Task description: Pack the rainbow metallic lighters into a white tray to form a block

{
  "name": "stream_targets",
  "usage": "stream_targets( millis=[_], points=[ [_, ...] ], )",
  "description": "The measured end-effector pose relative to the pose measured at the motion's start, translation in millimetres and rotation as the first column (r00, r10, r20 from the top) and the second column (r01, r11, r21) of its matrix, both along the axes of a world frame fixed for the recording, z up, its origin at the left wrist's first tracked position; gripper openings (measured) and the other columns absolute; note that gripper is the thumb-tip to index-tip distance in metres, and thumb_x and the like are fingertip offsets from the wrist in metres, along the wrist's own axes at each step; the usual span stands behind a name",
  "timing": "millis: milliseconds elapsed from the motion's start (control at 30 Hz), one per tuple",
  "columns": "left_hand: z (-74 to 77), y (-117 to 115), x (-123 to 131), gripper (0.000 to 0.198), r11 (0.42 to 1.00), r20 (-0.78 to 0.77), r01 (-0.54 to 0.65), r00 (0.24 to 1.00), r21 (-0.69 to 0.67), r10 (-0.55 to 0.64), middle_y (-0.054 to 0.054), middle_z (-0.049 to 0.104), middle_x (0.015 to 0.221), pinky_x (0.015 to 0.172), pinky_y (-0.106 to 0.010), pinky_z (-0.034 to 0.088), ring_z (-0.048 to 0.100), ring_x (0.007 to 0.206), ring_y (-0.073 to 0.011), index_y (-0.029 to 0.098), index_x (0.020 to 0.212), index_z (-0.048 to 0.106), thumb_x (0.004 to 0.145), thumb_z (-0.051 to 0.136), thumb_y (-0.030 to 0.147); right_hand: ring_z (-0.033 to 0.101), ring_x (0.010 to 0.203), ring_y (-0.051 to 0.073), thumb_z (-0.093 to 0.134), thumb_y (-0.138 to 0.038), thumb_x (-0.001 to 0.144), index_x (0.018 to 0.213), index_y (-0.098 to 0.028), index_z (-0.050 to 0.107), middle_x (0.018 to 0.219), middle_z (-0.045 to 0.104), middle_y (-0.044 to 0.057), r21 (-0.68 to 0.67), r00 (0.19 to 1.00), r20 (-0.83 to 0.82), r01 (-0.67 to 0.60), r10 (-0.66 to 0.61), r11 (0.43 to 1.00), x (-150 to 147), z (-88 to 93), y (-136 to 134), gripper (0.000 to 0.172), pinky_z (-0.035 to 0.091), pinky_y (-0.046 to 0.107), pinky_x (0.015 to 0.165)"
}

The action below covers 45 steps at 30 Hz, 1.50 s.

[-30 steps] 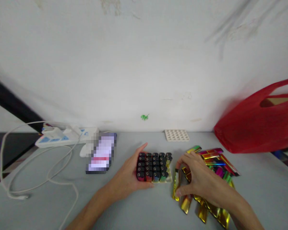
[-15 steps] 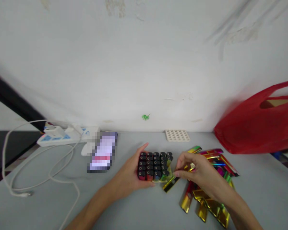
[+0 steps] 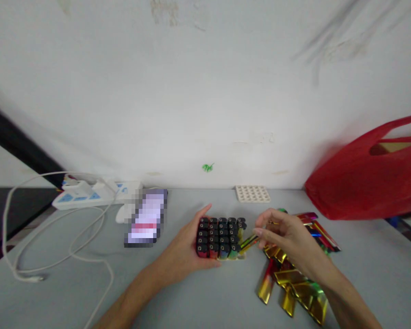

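Observation:
My left hand [image 3: 188,249] grips the left side of a block of lighters [image 3: 222,237], thumb and fingers around its edge. The lighters stand upright in rows with black tops, their bodies reddish at left and bluish-green toward the right. A pale tray edge [image 3: 240,257] shows beneath the right column, where the front spots hold no lighter. Just right of the block, my right hand [image 3: 277,233] pinches a shiny gold-and-dark foil sleeve [image 3: 249,243] that slants down toward the tray. Beneath and beside this hand lies a pile of gold and coloured foil sleeves [image 3: 303,292].
A cream grid tray [image 3: 253,193] lies by the wall. At left are a phone [image 3: 147,217], a power strip [image 3: 99,192] and a looping white cable [image 3: 104,260]. A red bag [image 3: 370,178] stands at the right.
My right hand has moved slightly right and up, and the foil sleeve that lay beside the tray is now lifted in its fingers. My left hand and the lighters stay put.

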State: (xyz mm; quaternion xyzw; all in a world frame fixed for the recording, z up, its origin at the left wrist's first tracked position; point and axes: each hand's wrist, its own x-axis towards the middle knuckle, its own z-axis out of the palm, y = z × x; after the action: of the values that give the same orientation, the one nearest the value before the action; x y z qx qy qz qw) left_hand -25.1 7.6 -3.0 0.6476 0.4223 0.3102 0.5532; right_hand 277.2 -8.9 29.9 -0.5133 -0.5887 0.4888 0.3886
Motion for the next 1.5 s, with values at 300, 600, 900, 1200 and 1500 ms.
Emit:
stream_targets(
  millis=[300, 600, 900, 1200, 1500],
  points=[
    [-2.4, 4.0, -1.3, 0.130, 0.998, -0.025, 0.001, 1.000, 0.068, 0.001, -0.015, 0.063, 0.149, 0.113, -0.053, 0.057, 0.071, 0.121, -0.0345, 0.031, 0.175, 0.032, 0.068, 0.103, 0.022, 0.067, 0.078, 0.017, 0.089, -0.041, 0.091, 0.100, -0.023, 0.073, 0.091, 0.076, 0.002, 0.073, 1.000, 0.011, 0.000, -0.001, 0.997, 0.9, 3.1, 0.6, 0.026, 0.049, 0.029, 0.064],
    [-1.4, 3.1, -1.1, 0.129, 0.997, -0.031, 0.003, 1.000, 0.077, -0.001, -0.015, 0.063, 0.149, 0.119, -0.055, 0.052, 0.069, 0.127, -0.0353, 0.030, 0.175, 0.031, 0.068, 0.103, 0.023, 0.063, 0.085, 0.019, 0.079, -0.037, 0.099, 0.104, -0.022, 0.074, 0.095, 0.072, 0.003, 0.184, 0.998, 0.054, 0.023, -0.033, 0.983, 0.5, 6.8, -0.9, 0.016, 0.052, 0.032, 0.074],
    [-2.4, 4.3, -1.1, 0.129, 0.996, -0.044, 0.001, 0.999, 0.094, 0.004, -0.015, 0.064, 0.148, 0.121, -0.057, 0.050, 0.069, 0.127, -0.0366, 0.029, 0.175, 0.031, 0.068, 0.103, 0.021, 0.063, 0.085, 0.020, 0.073, -0.029, 0.099, 0.105, -0.024, 0.075, 0.093, 0.070, 0.001, 0.217, 0.984, 0.173, -0.081, 0.043, 0.973, -9.3, 9.5, -2.0, 0.008, 0.051, 0.034, 0.078],
    [-1.6, 3.8, -0.9, 0.128, 0.996, -0.045, 0.001, 0.999, 0.093, 0.004, -0.014, 0.064, 0.146, 0.122, -0.057, 0.049, 0.067, 0.131, -0.0371, 0.029, 0.175, 0.031, 0.069, 0.102, 0.021, 0.072, 0.097, 0.030, 0.066, -0.038, 0.104, 0.116, -0.024, 0.077, 0.107, 0.079, 0.007, 0.116, 0.932, 0.362, -0.059, 0.014, 0.992, -5.3, -5.2, -1.0, 0.021, 0.053, 0.044, 0.089],
    [0.8, 2.4, 0.1, 0.128, 0.996, -0.039, -0.008, 0.999, 0.092, 0.012, -0.014, 0.063, 0.147, 0.116, -0.053, 0.054, 0.069, 0.128, -0.0360, 0.028, 0.174, 0.033, 0.068, 0.103, 0.022, 0.060, 0.133, 0.035, 0.050, -0.056, 0.114, 0.098, -0.024, 0.074, 0.131, 0.073, 0.011, 0.185, 0.964, 0.252, 0.041, -0.088, 0.982, -7.5, -8.7, -1.2, 0.042, 0.039, 0.048, 0.115]
  ],
)
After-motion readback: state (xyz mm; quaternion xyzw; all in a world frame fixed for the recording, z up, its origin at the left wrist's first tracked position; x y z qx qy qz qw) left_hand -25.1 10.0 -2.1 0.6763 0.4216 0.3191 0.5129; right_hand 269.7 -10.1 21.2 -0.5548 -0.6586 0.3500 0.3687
